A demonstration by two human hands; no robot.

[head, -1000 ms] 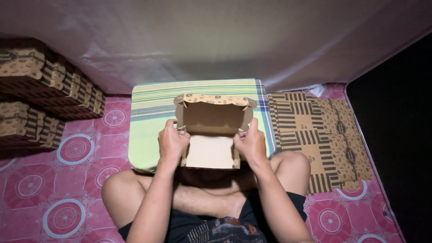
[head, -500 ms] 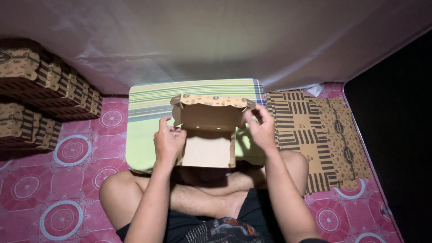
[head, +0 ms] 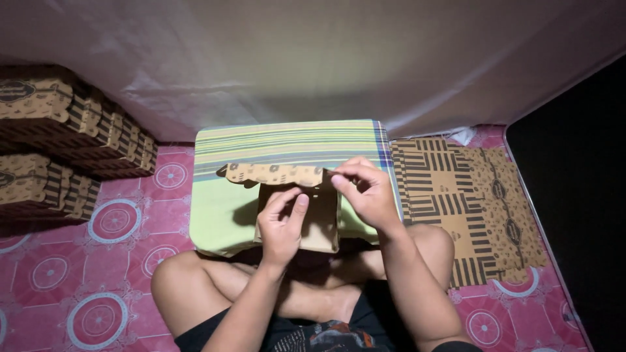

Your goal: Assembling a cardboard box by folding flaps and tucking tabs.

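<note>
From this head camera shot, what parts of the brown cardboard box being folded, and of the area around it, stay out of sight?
Head view only:
- Inside and front of the brown cardboard box: covered by the left hand and right hand.
- Near edge of the striped green cushion: behind the box and hands.
- Stacked patterned boxes: cut off by the left edge.
- Flat patterned cardboard sheets: print too small.
- Right side: too dark.

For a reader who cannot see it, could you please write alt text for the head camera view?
A person sitting cross-legged folds a brown cardboard box on a green striped cushion, left hand on its front, right hand pinching the scalloped lid flap. Finished boxes are stacked at left; flat box blanks lie at right.
</note>
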